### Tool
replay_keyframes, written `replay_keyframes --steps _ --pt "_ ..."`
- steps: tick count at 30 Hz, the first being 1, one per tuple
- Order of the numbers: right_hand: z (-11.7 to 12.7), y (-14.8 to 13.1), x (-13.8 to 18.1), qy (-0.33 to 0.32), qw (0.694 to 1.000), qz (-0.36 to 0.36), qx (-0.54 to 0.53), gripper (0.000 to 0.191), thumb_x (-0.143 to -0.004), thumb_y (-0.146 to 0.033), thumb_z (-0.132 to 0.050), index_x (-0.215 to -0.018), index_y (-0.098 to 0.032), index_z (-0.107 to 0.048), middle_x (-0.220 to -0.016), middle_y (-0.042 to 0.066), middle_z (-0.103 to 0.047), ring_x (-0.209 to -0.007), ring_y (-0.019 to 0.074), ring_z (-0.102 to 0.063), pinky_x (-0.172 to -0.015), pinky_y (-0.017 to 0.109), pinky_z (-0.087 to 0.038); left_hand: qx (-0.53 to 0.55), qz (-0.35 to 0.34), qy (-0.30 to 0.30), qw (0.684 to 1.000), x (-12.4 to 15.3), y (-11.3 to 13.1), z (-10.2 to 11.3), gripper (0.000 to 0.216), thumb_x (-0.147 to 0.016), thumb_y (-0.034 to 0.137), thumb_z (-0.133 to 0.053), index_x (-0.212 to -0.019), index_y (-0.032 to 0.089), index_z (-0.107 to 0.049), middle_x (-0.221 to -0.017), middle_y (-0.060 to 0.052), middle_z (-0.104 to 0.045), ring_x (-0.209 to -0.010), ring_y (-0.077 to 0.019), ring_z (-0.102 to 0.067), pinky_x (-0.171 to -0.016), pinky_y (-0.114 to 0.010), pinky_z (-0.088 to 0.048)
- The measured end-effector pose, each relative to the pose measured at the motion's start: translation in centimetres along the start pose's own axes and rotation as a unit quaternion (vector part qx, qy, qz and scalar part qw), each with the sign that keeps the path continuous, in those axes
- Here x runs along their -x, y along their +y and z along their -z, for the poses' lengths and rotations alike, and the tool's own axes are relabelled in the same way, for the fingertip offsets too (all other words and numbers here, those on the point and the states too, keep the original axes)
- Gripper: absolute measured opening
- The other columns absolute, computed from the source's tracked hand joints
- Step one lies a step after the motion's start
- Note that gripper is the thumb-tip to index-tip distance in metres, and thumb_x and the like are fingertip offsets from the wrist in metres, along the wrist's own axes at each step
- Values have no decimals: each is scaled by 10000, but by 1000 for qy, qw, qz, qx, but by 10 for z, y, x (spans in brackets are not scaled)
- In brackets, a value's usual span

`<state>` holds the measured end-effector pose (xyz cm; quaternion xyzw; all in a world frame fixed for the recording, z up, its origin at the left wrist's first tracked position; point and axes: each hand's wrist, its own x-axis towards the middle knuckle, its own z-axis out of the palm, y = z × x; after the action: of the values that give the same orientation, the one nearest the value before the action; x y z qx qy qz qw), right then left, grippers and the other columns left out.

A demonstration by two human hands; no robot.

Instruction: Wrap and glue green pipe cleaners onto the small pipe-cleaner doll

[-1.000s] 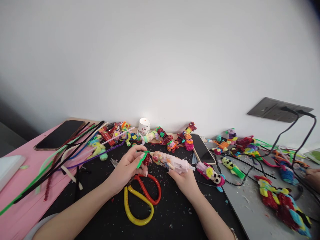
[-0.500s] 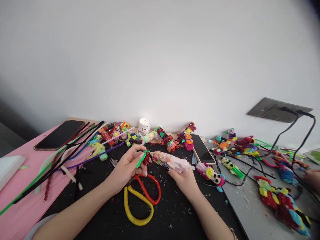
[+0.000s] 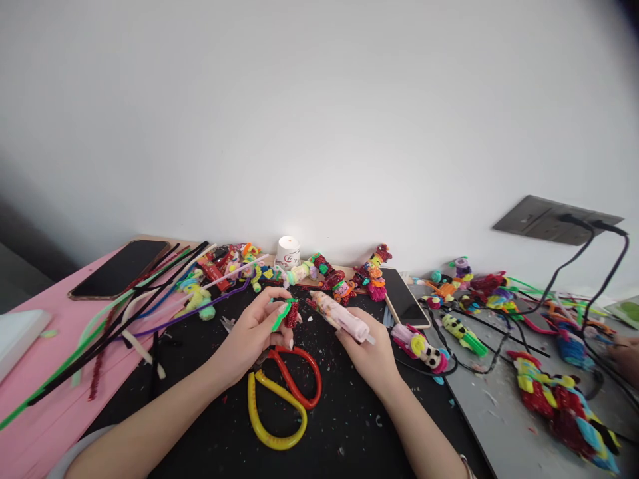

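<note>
My left hand pinches a small red and green pipe-cleaner piece between thumb and fingertips, just above the black mat. My right hand grips a pale pink glue gun speckled with colourful bits; its nozzle points up-left and stands a little apart from the piece. Red and yellow scissors lie on the mat under and between my hands.
Long pipe cleaners and a dark phone lie on the pink surface at left. Finished pipe-cleaner figures line the wall; more sit right. A second phone, a white tape roll, cables and another person's hand are also visible.
The glue gun's nozzle, which touched the red and green piece, has pulled back to the right and tilted upward. My left hand holds the piece in about the same place.
</note>
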<state>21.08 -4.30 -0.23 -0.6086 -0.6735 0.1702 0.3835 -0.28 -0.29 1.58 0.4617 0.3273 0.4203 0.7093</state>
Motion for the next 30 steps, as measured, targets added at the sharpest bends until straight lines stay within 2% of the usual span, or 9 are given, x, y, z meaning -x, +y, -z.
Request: replay_keyframes --steps 4,7,9,11,13,16,19,23,30 --pt "2 0 -1 -16 994 10 106 333 -742 -172 -565 -1074 -175 -593 -1000 75 -657 -899 242 -581 -768 347 -434 -29 -9 6 1000 0 -2 1 187 -851 323 -556 -995 241 -469 -715 71 -531 -511 -65 -576 -546 -216 -502" --pt "0 -5 2 -19 987 29 158 460 -709 -152 -578 -1168 -185 -558 -1050 86 -625 -995 285 -507 -852 425 -392 -89 -27 7 996 0 -4 2 175 -868 342 -520 -997 231 -484 -717 64 -524 -511 -80 -586 -546 -233 -511" --pt "-1 -13 5 -14 986 62 153 520 -716 -135 -562 -1230 -196 -510 -1155 95 -575 -1092 298 -440 -923 465 -341 -136 -41 -4 990 0 -6 1 171 -879 338 -494 -1006 222 -498 -754 46 -548 -519 -91 -599 -549 -244 -516" --pt "-3 -24 10 -2 987 106 119 475 -735 -152 -564 -1205 -181 -505 -1185 105 -538 -1128 287 -410 -957 459 -315 -182 -49 -24 982 2 -6 0 172 -888 328 -471 -1012 215 -513 -789 23 -579 -534 -107 -612 -555 -255 -521" --pt "-7 -35 14 12 986 147 81 356 -726 -226 -615 -1070 -170 -540 -1078 99 -561 -1041 271 -454 -911 431 -345 -236 -59 -50 969 3 -6 -2 178 -897 317 -447 -1005 206 -536 -770 7 -600 -557 -128 -623 -572 -267 -524" --pt "-14 -45 21 12 983 177 47 231 -705 -293 -665 -853 -178 -531 -835 48 -564 -822 219 -498 -754 361 -380 -309 -85 -77 944 5 -5 -4 186 -907 292 -418 -978 206 -567 -737 2 -611 -576 -138 -626 -601 -267 -517" --pt "-19 -46 23 30 980 194 38 90 -798 -240 -575 -777 -188 -504 -731 18 -542 -728 183 -483 -672 316 -354 -332 -103 -80 934 6 -5 -4 191 -909 272 -402 -971 210 -572 -746 2 -618 -576 -135 -625 -607 -262 -511" --pt "-20 -37 23 62 982 177 27 141 -878 -152 -459 -744 -189 -488 -688 7 -521 -679 159 -473 -629 284 -340 -307 -81 -91 944 5 -7 -1 208 -918 293 -380 -985 198 -552 -614 16 -587 -550 -164 -631 -583 -277 -510" --pt "-15 -31 20 78 990 119 18 189 -903 -185 -441 -723 -185 -500 -679 15 -540 -648 153 -490 -617 273 -370 -226 -51 -79 970 7 -10 -2 180 -895 336 -455 -944 222 -585 -676 5 -594 -546 -169 -639 -584 -291 -516"
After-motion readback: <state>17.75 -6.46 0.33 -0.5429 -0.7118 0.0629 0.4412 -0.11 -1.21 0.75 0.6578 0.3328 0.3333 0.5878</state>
